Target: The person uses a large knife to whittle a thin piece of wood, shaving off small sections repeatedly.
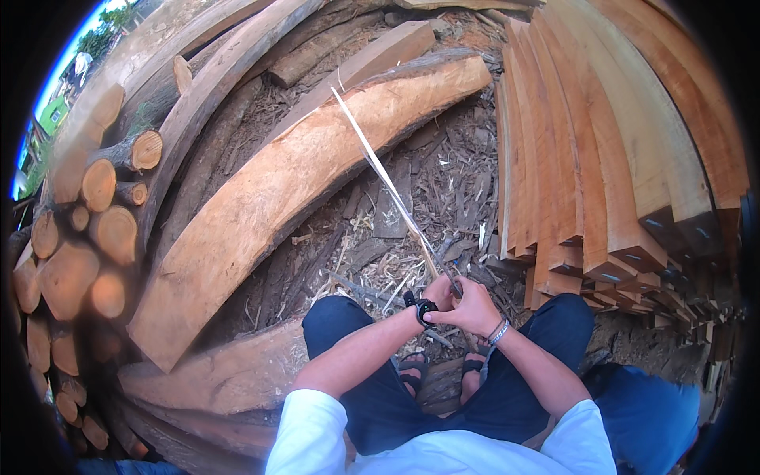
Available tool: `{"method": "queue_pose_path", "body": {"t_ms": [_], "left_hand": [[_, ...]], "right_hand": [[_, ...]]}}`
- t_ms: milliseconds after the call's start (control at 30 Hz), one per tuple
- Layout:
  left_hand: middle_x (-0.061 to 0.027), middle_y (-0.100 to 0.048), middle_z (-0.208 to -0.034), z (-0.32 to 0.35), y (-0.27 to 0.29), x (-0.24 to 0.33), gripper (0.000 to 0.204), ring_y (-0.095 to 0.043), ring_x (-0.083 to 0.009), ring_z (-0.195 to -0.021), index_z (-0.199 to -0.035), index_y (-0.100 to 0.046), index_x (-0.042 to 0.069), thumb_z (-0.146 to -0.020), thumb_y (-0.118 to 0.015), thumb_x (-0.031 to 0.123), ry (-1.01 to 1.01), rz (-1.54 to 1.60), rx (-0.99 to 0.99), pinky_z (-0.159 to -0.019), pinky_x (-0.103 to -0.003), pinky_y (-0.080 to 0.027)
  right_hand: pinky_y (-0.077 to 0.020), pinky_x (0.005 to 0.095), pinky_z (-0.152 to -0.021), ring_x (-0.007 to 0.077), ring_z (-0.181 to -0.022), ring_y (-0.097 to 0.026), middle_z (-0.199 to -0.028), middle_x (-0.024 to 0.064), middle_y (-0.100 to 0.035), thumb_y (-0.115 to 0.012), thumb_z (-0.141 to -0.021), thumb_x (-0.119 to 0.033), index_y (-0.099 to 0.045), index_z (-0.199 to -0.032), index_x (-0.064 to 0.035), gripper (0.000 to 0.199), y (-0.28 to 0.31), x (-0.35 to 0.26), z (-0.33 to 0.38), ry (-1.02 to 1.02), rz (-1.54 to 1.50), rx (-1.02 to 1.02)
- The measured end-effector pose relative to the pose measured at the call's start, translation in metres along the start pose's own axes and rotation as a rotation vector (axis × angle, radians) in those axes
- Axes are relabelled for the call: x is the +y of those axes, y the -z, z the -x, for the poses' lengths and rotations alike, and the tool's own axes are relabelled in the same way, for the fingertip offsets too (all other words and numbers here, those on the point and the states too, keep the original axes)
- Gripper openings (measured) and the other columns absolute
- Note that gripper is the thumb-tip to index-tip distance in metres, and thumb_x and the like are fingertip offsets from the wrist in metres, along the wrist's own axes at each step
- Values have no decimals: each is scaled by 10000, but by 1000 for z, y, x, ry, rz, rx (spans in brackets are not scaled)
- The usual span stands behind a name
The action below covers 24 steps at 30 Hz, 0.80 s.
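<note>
A long, pale split strip of wood (380, 170) slants away from my lap, its thin far end crossing above a large slab. My left hand (435, 293), with a black watch (422, 307) on the wrist, is closed around the strip's near end. Right beside it, my right hand (475, 309) is closed, its thumb stretched toward the watch. A narrow dark piece (454, 286) shows between the hands; whether it is a blade I cannot tell. What the right fingers grip is hidden.
The curved slab (317, 166) lies ahead to the left, beside stacked round logs (67, 277). Long sawn beams (586, 142) are piled on the right. Shavings and bark (380, 261) cover the ground. Blue cloth (645, 412) shows close at my right.
</note>
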<state>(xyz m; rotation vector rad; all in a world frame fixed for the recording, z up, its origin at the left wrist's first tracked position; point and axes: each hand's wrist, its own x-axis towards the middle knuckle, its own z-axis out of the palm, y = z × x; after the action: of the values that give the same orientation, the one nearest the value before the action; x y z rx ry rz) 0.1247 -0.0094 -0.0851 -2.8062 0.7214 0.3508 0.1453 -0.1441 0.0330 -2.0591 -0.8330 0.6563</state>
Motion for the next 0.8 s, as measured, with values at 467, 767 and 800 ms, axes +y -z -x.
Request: {"method": "queue_pose_path", "body": {"t_ms": [467,767,800], "left_hand": [[-7,-680,-1058,14,30,-2,165,-615,-144,-1012,-954,-692,185,-905,-571,286,3,-59,-89,-745,-369,-411],[-58,-695,-1058,12,19,0,174,-657,-152,-839,-971,-675,119,-916,-552,230,36,-48,-63,-704,-360,-417],[-50,-697,-1044,13,21,0,170,-656,-152,-844,-966,-676,125,-917,-552,231,30,-55,-59,-707,-357,-416]], "right_hand": [[-538,397,-777,321,-858,-708,-931,245,-697,-862,-617,-446,-604,-1091,126,786,0,21,-9,23,-138,128],[-537,402,-821,346,-921,-706,-989,278,-690,-865,-615,-475,-589,-1124,159,858,7,13,-8,-13,-187,119],[-537,403,-826,350,-929,-706,-994,283,-689,-864,-614,-481,-586,-1128,162,869,5,15,-8,-8,-208,110]]}}
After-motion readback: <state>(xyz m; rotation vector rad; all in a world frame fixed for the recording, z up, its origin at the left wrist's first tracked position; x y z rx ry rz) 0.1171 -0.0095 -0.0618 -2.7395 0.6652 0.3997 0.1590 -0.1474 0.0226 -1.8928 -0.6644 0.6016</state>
